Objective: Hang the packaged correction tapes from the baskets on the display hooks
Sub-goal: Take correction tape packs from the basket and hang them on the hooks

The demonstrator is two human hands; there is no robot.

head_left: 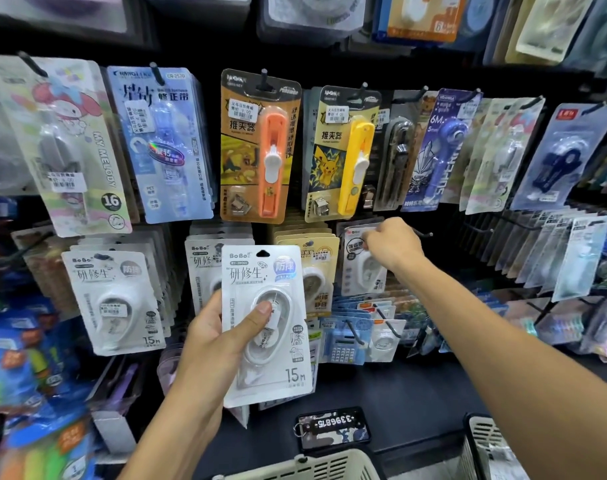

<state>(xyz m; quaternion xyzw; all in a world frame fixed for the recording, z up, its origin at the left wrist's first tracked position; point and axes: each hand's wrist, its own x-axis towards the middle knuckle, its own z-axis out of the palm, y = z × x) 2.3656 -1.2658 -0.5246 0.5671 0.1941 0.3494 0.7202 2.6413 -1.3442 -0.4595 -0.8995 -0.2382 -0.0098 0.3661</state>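
At the bottom edge sit two pale plastic baskets with slotted sides, one basket (305, 467) in the middle and a second basket (485, 441) to the right. Just past them a dark phone (333, 430) lies flat on the black shelf (416, 393).

The left hand (222, 336) is raised in front of the rack. It grips a white correction tape pack (265, 323), thumb pressed on the clear bubble, fingers behind the card. The pack is flat, shiny and a bit tilted.

The right arm stretches forward. The right hand (392, 242) is curled, knuckles up, and seems to pinch the top of a hanging tape pack (361, 265) on the rack; the fingertips are hidden.

Behind, an orange pack (260, 147) and a yellow pack (340, 154) hang from black hooks (264, 76).
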